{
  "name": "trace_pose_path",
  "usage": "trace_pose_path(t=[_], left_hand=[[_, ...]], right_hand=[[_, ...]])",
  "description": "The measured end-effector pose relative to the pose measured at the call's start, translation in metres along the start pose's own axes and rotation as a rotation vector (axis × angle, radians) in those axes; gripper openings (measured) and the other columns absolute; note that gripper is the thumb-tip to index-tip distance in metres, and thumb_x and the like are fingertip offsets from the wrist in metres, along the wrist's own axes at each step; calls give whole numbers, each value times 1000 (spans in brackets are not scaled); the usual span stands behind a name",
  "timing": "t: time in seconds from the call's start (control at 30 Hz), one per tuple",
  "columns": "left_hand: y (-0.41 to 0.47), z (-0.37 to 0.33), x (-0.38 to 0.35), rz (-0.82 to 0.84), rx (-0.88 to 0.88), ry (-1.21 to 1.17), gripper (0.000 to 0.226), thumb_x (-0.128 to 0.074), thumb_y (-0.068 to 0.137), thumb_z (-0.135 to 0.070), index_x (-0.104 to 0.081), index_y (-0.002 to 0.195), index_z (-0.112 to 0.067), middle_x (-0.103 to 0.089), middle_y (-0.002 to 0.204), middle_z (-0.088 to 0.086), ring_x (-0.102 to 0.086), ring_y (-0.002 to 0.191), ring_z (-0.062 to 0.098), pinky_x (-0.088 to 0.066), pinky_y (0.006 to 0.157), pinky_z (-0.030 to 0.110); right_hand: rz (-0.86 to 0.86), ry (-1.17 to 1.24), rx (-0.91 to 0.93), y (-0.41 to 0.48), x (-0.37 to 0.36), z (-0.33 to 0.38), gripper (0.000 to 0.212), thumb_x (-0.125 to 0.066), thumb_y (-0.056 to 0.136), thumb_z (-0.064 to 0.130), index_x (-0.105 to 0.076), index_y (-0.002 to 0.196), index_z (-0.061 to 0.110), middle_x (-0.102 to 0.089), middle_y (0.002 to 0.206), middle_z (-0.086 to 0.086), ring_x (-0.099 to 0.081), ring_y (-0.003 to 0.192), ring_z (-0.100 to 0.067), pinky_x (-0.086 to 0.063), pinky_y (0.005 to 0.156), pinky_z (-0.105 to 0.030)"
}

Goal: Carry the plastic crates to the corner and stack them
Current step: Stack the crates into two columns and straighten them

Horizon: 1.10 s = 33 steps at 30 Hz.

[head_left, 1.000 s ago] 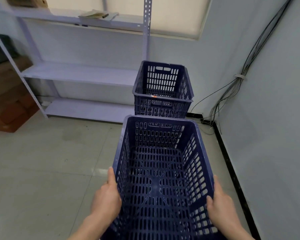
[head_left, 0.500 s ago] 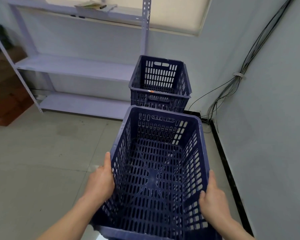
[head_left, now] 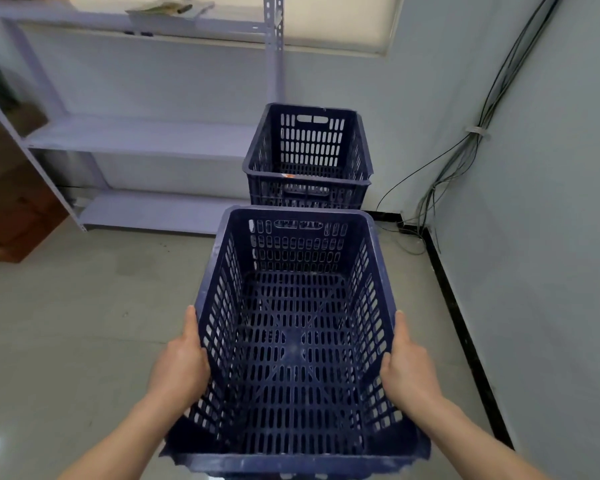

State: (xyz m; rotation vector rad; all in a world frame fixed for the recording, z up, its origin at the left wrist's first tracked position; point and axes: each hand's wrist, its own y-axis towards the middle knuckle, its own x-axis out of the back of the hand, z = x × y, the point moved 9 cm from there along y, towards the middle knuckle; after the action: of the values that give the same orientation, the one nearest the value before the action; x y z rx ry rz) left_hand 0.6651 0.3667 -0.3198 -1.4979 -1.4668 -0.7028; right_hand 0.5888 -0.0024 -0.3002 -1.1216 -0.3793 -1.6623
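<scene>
Left hand (head_left: pixel 179 368): grips the left wall of the carried crate (head_left: pixel 291 341), thumb along the rim, the other fingers out of sight.
Right hand (head_left: pixel 409 372): same hold, right wall.
Carried crate: empty, between my hands, off the floor (head_left: pixel 66 323).
Corner stack (head_left: pixel 309 157): straight ahead of my fingers, just past the crate's far end (apparently two crates nested).
Progress: stack begun; this crate not yet placed.
Remaining: raise it over the stack's rim and lower it in.

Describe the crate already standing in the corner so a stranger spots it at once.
Find the pale metal shelving at the back. By its right post stands the dark blue crate. Unlike the carried crate, it has an orange scrap on its near rim.
</scene>
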Motion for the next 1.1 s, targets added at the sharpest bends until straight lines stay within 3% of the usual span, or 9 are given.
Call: trace_pose_path(t=[0.17,0.43,0.87,0.97,1.1], left_hand=[[14,0,4,18,-17,10,82,-45,97,-9,8,159,-21,-63,81,4,-62,69,23,-58,68,46],[36,3,17,27,-30,59,79,-44,99,-10,7,159,-20,-62,80,2,-61,68,20,-57,65,41],[60,-4,16,16,-70,99,82,-45,98,-7,9,159,-16,-60,77,-1,-59,68,17,-57,66,38],[66,-5,18,14,-72,92,82,-44,98,-7,11,158,-18,-58,78,-2,-58,68,15,-57,65,36],[76,-6,17,20,-83,88,83,-43,96,-7,11,158,-19,-58,83,-1,-59,72,18,-58,71,42]], right_hand=[[-27,36,-10,2,0,8,80,-44,101,0,1,165,17,-62,84,0,-59,71,-12,-42,56,-23],[-31,92,-37,-3,-8,24,83,-47,102,0,5,165,17,-61,83,-1,-59,71,-13,-39,52,-22],[-43,86,-68,13,-7,30,81,-44,102,0,3,166,18,-65,75,-4,-62,63,-17,-44,46,-24],[-45,82,-78,17,-11,31,82,-43,102,1,5,166,20,-66,76,-4,-64,64,-19,-52,52,-31],[-57,76,-84,25,-11,32,81,-42,103,3,6,166,20,-66,76,-4,-64,63,-19,-51,50,-31]])
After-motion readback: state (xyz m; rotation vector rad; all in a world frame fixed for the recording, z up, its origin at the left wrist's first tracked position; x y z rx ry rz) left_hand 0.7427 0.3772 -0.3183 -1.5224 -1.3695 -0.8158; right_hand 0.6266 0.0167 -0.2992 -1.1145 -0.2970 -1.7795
